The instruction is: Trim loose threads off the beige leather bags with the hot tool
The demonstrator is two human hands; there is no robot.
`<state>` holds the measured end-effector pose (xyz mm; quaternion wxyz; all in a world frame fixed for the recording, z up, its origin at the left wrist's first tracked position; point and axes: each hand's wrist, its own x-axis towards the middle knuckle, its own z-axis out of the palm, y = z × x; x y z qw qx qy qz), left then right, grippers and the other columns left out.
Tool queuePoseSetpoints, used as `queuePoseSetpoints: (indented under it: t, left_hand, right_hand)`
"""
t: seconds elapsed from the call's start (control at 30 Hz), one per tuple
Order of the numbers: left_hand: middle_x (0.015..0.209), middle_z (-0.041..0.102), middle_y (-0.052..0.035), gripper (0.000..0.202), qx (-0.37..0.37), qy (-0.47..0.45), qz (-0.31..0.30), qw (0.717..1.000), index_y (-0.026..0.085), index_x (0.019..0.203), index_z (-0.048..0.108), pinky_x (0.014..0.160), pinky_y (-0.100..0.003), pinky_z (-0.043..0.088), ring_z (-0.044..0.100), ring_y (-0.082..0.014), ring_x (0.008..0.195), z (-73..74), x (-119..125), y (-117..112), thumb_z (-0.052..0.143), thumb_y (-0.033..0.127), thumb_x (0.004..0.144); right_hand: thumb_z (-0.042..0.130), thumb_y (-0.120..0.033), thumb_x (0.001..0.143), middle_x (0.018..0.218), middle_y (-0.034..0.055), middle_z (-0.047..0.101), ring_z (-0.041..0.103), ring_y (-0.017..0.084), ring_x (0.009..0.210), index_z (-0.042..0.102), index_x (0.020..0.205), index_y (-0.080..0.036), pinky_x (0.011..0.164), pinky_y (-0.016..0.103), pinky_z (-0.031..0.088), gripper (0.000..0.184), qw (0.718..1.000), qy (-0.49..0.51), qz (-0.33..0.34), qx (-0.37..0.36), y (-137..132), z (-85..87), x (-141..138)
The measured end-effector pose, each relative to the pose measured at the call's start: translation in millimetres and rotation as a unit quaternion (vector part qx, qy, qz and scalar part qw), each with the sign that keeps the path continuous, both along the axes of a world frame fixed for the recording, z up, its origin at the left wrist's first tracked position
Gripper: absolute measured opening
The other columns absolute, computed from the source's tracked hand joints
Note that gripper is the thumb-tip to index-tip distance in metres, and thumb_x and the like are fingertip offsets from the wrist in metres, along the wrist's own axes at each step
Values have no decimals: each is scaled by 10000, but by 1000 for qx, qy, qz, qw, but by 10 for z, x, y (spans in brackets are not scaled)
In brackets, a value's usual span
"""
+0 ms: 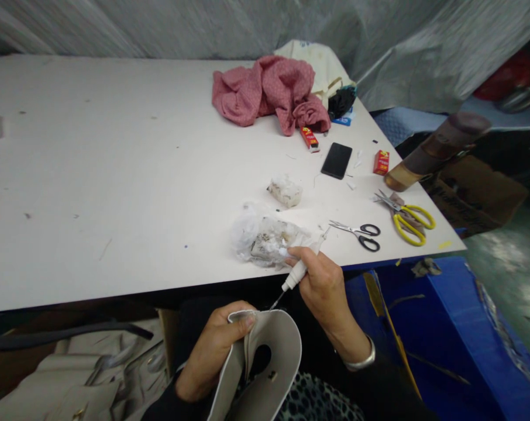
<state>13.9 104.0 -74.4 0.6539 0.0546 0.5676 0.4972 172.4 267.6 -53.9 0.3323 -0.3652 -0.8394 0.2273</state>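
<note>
My left hand (223,345) pinches the upper edge of a beige leather piece (286,345), with the thumb on its near side. The piece is bent into an open loop and has a round hole and a small slot. My right hand (321,283) grips a white pen-like tool (296,275) with a thin metal tip at each end. Its lower tip is at or very near the piece's top edge; whether it touches I cannot tell. Just beyond my right fingers lies a crumpled clear plastic bag (247,240) around something stained and whitish.
On the white table (116,175) lie black-handled scissors (357,229), yellow-handled scissors (408,219), a phone (336,161), a wrapped block (285,191) and pink cloth (265,90). A tall bottle (438,152) stands near the right edge. Beige bags (72,380) are piled lower left; a blue bin (449,327) is lower right.
</note>
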Motion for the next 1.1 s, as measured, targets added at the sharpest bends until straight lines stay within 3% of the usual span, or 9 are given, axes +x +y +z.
queuePoseSetpoints:
  t: [0.13, 0.3, 0.53, 0.83, 1.1]
  left_hand:
    - [608, 618, -17, 446, -3, 2, -3, 1000, 126, 759, 693, 534, -239, 416, 531, -133, 538, 31, 7, 6, 906, 501, 643]
    - [618, 613, -13, 435, 5, 6, -2, 1000, 124, 756, 687, 556, -240, 423, 530, -128, 548, 1, 20, -13, 890, 499, 668]
    - [630, 613, -12, 417, 6, 5, -2, 1000, 133, 773, 685, 565, -238, 416, 525, -128, 562, -64, 13, -46, 874, 495, 691]
    - [596, 589, 4, 452, -18, 18, -7, 1000, 131, 738, 676, 553, -228, 402, 501, -115, 547, 137, 47, 35, 906, 505, 632]
    - [610, 594, 2, 457, -7, 20, -12, 1000, 134, 764, 675, 555, -232, 408, 512, -118, 548, 42, 55, -1, 891, 522, 659]
  right_hand:
    - [497, -31, 915, 998, 51, 730, 725, 187, 930, 680, 1138, -245, 828, 305, 580, 359, 995, 74, -2, -71, 70, -114, 28]
    - [622, -191, 935, 904, 9, 698, 671, 184, 876, 695, 1031, -234, 806, 299, 531, 129, 981, 129, -18, -142, 377, -231, 34]
    - [600, -277, 969, 911, 17, 674, 594, 196, 904, 722, 994, -236, 844, 332, 458, 131, 986, 95, 5, -134, 775, -378, 112]
    - [598, -279, 982, 978, 19, 715, 619, 213, 961, 726, 1024, -255, 926, 379, 453, 137, 977, 150, 24, -151, 811, -456, 121]
    - [608, -325, 998, 1066, 36, 737, 662, 231, 1045, 699, 1115, -265, 976, 418, 485, 161, 970, 192, 19, -147, 770, -417, 115]
